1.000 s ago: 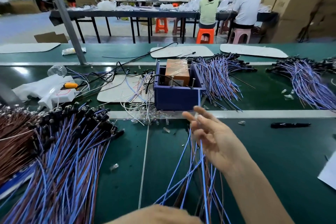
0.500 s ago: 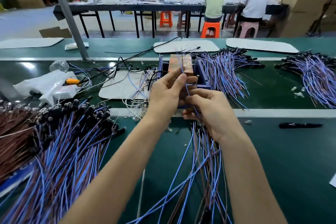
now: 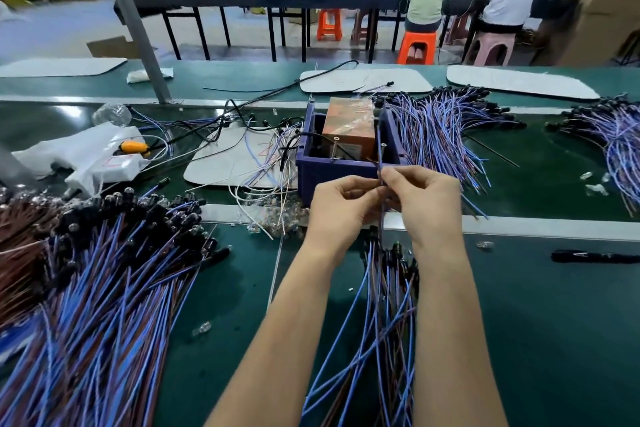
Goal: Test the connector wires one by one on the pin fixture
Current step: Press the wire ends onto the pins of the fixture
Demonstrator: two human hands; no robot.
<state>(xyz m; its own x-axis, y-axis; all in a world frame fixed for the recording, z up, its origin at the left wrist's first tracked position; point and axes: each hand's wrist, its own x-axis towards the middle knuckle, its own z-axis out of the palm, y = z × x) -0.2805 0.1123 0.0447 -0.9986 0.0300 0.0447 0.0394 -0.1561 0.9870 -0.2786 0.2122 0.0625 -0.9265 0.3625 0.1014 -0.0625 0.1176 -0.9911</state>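
**Connector wire, one, held at the fixture**

Near: loose wire bundle on the desk; large heap to the left.
Middle: left hand and right hand, fingers of both pinching one connector wire upright at the pin fixture. The wire is likely light and limp, best pinched near its tip.
Beyond: cable tangle and a further heap crowd the fixture.

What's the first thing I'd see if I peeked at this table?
Probably the two hands in the middle: the left hand and the right hand pinch one thin wire in front of the dark blue box. Next comes the huge heap of blue and brown wires spilling across the green table on the left.
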